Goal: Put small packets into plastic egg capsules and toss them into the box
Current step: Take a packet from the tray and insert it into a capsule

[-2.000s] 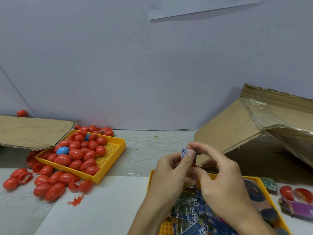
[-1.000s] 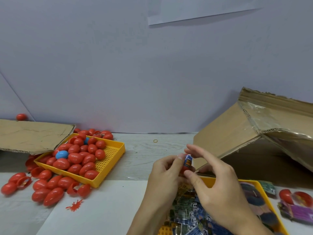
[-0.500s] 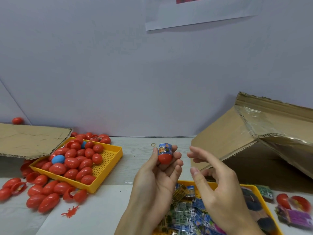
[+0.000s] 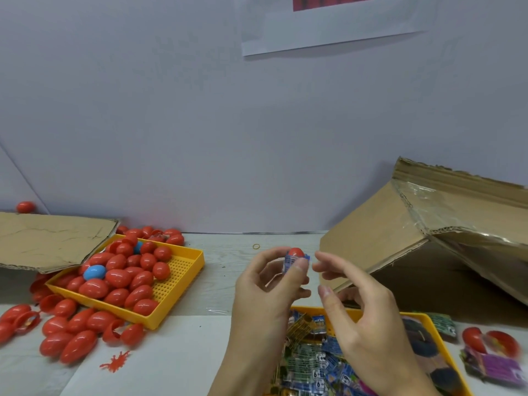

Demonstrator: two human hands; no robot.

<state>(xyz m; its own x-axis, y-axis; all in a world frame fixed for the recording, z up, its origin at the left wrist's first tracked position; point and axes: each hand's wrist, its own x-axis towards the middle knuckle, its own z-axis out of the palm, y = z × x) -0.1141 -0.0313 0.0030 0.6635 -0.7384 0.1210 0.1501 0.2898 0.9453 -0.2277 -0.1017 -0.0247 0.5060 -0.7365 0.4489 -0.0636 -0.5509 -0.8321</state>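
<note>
My left hand (image 4: 268,284) holds a red egg capsule (image 4: 295,252) with a small blue packet (image 4: 290,262) wrapped against it, pinched between thumb and fingers above the table's middle. My right hand (image 4: 360,312) hovers just right of it with fingers loosely spread, holding nothing. Below my hands a yellow tray (image 4: 431,324) is filled with small printed packets (image 4: 311,358). A large cardboard box (image 4: 400,230) lies tilted on its side at the right, its opening facing me.
A yellow tray (image 4: 183,287) of red egg capsules (image 4: 120,278) and a blue one (image 4: 94,272) sits at left, with more red eggs (image 4: 71,332) loose around it. A cardboard flap (image 4: 48,241) overhangs the far left. Open red halves and a purple packet (image 4: 497,364) lie at right.
Both hands pressed a packet into the capsule, then the right hand let go. My left hand has turned the capsule over so its red end now points up.
</note>
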